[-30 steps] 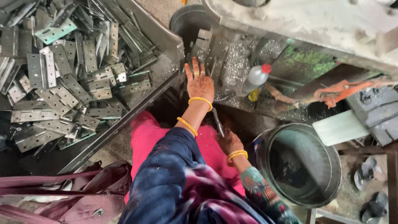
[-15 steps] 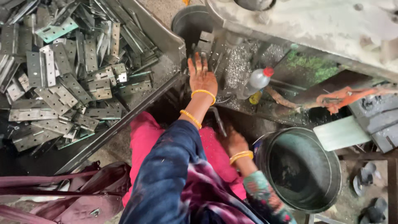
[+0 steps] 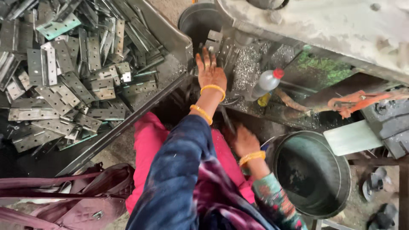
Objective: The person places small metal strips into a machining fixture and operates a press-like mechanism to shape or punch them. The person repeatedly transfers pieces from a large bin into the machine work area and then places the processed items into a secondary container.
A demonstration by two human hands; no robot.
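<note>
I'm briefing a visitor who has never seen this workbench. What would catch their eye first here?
The big heap of flat grey metal hinge plates filling the tray at upper left. Next, the left hand, with orange bangles at the wrist, reaching up to the grey metal machine block at top centre, where metal shavings lie around a clear plastic bottle with a red cap. At lower right stands a round dark metal tub, the right hand beside it.

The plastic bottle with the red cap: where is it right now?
In the head view, the plastic bottle leans on the machine bed right of centre, just right of the left hand, among metal shavings.
</note>
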